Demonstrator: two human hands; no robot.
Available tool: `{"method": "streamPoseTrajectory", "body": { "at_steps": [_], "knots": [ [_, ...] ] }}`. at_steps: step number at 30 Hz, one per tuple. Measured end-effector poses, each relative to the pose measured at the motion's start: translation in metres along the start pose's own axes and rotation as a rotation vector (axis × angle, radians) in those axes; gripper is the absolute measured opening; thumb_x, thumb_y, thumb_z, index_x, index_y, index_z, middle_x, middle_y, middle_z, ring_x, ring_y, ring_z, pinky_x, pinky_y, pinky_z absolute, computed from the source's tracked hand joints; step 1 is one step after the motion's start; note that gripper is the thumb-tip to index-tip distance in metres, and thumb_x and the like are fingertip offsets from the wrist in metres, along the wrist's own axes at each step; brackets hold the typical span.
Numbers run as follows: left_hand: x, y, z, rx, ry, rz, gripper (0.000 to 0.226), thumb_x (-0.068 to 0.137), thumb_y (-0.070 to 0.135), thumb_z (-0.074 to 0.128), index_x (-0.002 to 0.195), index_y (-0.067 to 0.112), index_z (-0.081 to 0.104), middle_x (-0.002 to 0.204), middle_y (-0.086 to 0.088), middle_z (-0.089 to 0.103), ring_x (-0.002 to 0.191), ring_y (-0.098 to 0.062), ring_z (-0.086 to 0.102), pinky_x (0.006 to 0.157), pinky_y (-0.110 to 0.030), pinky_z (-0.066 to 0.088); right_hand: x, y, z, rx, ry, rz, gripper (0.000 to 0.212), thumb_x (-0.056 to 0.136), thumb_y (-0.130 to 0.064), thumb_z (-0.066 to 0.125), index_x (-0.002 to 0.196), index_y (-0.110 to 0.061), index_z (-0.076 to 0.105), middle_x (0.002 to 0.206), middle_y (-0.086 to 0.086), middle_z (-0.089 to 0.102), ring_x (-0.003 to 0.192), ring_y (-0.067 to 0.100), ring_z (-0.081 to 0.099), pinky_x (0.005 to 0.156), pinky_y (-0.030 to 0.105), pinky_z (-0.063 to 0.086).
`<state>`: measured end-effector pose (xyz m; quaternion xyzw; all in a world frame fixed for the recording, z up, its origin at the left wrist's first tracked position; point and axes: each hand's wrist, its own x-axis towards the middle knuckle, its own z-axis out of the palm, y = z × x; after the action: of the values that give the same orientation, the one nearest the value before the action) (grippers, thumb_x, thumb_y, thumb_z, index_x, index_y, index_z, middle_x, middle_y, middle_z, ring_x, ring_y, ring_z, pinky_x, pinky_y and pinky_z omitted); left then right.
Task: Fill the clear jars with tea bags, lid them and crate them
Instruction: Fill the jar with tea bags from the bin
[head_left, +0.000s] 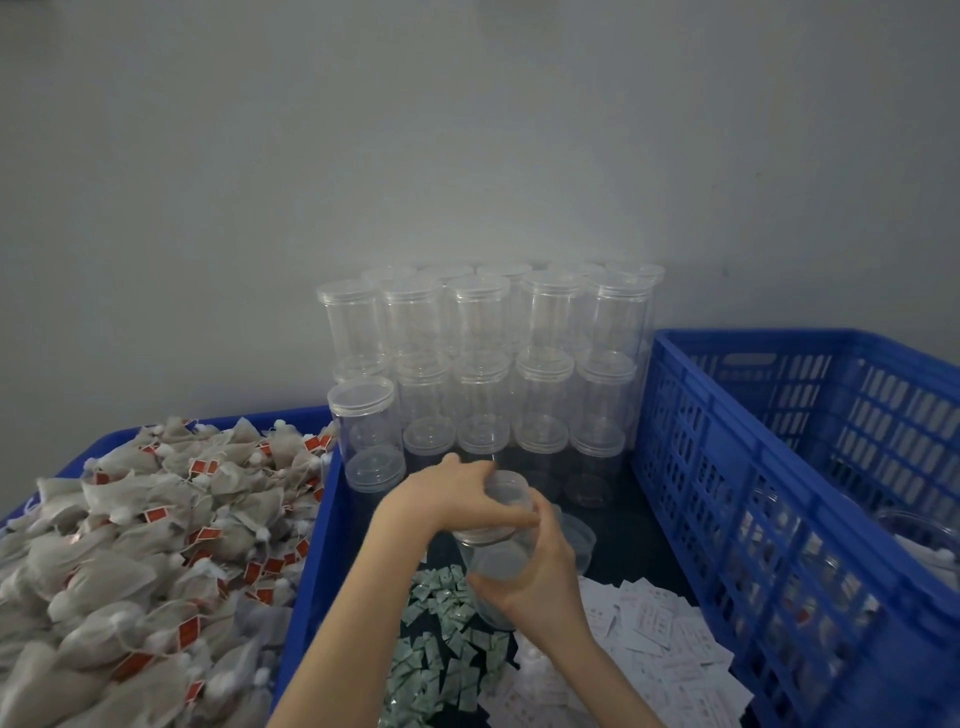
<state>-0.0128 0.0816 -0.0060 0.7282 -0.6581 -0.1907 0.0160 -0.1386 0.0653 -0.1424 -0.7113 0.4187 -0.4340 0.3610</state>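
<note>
I hold one clear jar (498, 558) tilted above the middle blue bin (311, 561). My right hand (540, 582) grips the jar's body from the right. My left hand (457, 496) grips its clear lid (506, 486) at the top end. Whether the jar holds anything is hard to tell. A heap of grey tea bags with red tags (140, 561) fills the blue tray on the left. Behind my hands, empty lidded jars (483, 358) stand stacked two high against the wall.
A tall blue slatted crate (779, 519) stands on the right, with lidded jars dimly visible inside. Small green sachets (447, 639) and white paper slips (660, 654) lie on the bin floor under my arms. A loose clear lid (579, 538) lies just right of my hands.
</note>
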Motion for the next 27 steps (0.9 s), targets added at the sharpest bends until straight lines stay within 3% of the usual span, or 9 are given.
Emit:
{"method": "streamPoseTrajectory", "body": {
  "at_steps": [3,7,10,13,16,19,21,24,27],
  "knots": [
    [0.001,0.011,0.016,0.166,0.112,-0.134,0.102,0.073,0.089,0.031,0.153,0.034,-0.001,0.156,-0.015,0.024,0.141,-0.036,0.029,0.109,-0.052,0.027,-0.001,0.0,0.006,-0.019,-0.002,0.009,0.087,0.05,-0.05,0.081,0.121,-0.06,0.031,0.123,-0.024,0.055,0.114,-0.014,0.05,0.085,-0.001,0.039],
    [-0.001,-0.006,0.006,-0.111,-0.148,0.231,0.112,0.078,0.063,0.066,0.148,0.041,-0.018,0.161,0.007,-0.01,0.148,-0.018,0.002,0.119,-0.048,0.016,-0.001,0.003,0.0,0.005,0.029,0.026,0.095,0.048,-0.052,0.084,0.118,-0.073,0.023,0.119,-0.035,0.049,0.109,-0.028,0.043,0.077,-0.005,0.038],
    [-0.001,-0.012,0.0,-0.031,-0.139,0.281,0.103,0.077,0.044,0.075,0.153,0.037,0.006,0.156,0.007,0.015,0.142,-0.017,0.023,0.113,-0.04,0.032,0.0,0.002,-0.003,-0.018,0.024,0.014,0.095,0.048,-0.054,0.084,0.12,-0.071,0.024,0.121,-0.029,0.053,0.11,-0.022,0.046,0.078,-0.003,0.041],
    [0.004,-0.004,0.009,0.091,0.045,0.02,0.1,0.075,0.076,0.053,0.153,0.034,0.008,0.149,-0.008,0.036,0.133,-0.029,0.039,0.105,-0.043,0.039,0.0,0.004,0.004,-0.043,-0.009,0.021,0.094,0.05,-0.052,0.084,0.125,-0.063,0.028,0.126,-0.023,0.053,0.115,-0.016,0.048,0.084,0.001,0.042],
    [0.004,0.009,0.022,0.216,0.196,-0.209,0.1,0.076,0.088,0.022,0.153,0.031,-0.008,0.14,-0.012,0.05,0.125,-0.034,0.05,0.1,-0.046,0.042,0.0,0.005,0.011,-0.106,-0.032,0.029,0.104,0.056,-0.057,0.079,0.144,-0.033,0.029,0.142,-0.011,0.046,0.133,0.006,0.044,0.105,0.025,0.044],
    [0.001,0.005,0.018,-0.022,0.082,-0.015,0.102,0.078,0.084,0.036,0.147,0.038,-0.022,0.16,-0.013,0.014,0.144,-0.032,0.025,0.113,-0.051,0.028,0.002,0.003,0.007,-0.088,-0.018,0.013,0.1,0.055,-0.06,0.076,0.14,-0.046,0.026,0.135,-0.023,0.045,0.126,-0.001,0.043,0.098,0.01,0.04],
    [-0.006,-0.004,0.005,-0.168,-0.124,0.254,0.113,0.079,0.064,0.064,0.145,0.042,-0.025,0.16,0.009,-0.018,0.148,-0.017,0.003,0.119,-0.043,0.019,0.003,-0.001,0.001,-0.057,0.004,-0.003,0.096,0.053,-0.06,0.077,0.131,-0.059,0.02,0.127,-0.037,0.038,0.115,-0.017,0.043,0.085,-0.002,0.036],
    [-0.005,-0.016,-0.011,-0.068,-0.149,0.358,0.11,0.079,0.031,0.074,0.151,0.039,-0.009,0.158,0.011,0.004,0.144,-0.012,0.014,0.116,-0.036,0.026,0.004,-0.003,-0.008,-0.022,0.063,0.002,0.099,0.05,-0.058,0.079,0.133,-0.053,0.025,0.124,-0.033,0.045,0.113,-0.026,0.04,0.08,-0.006,0.035],
    [0.003,-0.017,-0.013,-0.045,-0.073,0.211,0.099,0.079,0.037,0.072,0.152,0.041,0.005,0.138,-0.003,0.029,0.131,-0.023,0.034,0.105,-0.034,0.036,0.004,-0.002,-0.011,0.005,0.069,0.035,0.102,0.046,-0.058,0.079,0.133,-0.05,0.028,0.123,-0.03,0.047,0.111,-0.027,0.039,0.079,-0.006,0.035]
  ]
}}
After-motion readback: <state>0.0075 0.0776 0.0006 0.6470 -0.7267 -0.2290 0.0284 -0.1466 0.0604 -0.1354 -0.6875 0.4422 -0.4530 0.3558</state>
